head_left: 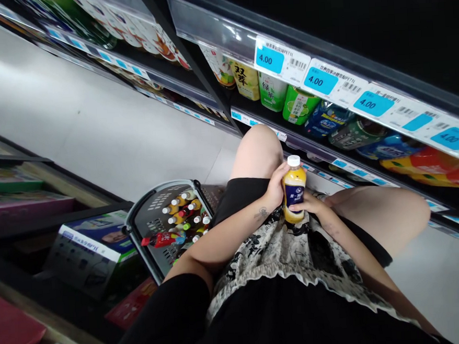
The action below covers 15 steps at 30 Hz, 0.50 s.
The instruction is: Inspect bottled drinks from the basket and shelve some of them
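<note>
An orange drink bottle (294, 189) with a white cap and a dark blue label stands upright between my knees. My left hand (276, 187) is wrapped round its left side. My right hand (314, 206) grips its lower right side, fingers curled under the base. I am crouched in a shop aisle, facing a low shelf of drinks (299, 104).
A grey shopping basket (153, 206) holding several small bottles sits on the floor at my left. Price tags (319, 79) marked 4.00 line the shelf edge above. Boxes (95, 239) fill the low shelving on the far left. Pale floor stretches between the two shelf rows.
</note>
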Available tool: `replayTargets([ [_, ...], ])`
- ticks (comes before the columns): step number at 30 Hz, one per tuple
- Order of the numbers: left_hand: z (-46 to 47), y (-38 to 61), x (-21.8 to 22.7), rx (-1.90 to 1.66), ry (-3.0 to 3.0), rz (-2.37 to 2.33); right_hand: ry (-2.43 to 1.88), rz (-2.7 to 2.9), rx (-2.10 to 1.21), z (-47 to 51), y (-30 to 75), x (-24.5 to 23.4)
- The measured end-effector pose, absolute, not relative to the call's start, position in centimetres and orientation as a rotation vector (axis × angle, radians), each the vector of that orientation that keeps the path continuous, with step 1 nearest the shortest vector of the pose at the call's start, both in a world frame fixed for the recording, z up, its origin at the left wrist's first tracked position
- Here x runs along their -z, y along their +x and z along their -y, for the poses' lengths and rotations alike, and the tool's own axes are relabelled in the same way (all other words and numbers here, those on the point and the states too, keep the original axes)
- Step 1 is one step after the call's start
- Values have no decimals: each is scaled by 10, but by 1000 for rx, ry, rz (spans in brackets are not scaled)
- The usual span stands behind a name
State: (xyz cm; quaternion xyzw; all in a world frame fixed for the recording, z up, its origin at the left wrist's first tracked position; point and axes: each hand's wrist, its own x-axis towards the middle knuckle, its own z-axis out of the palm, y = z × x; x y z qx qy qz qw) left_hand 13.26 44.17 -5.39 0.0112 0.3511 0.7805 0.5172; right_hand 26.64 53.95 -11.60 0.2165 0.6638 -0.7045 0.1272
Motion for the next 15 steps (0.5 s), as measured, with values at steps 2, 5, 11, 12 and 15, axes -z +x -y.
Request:
replayTargets([
  [2, -444, 131, 55, -1904, -10, -796, 673, -1970, 2091, -536, 264, 119],
  [5, -447, 127, 61, -1905, -53, -774, 725, -2053, 2141, -530, 259, 123],
  [11, -439, 127, 78, -1868, 26, -1160, 722, -2385, 1672, -525, 256, 122],
  [12, -437, 126, 78, -1858, 59, -1213, 741, -2435, 1567, -525, 256, 120],
  [15, -429, 121, 73, -1775, 212, -1294, 800, -2522, 1432, -526, 257, 119],
])
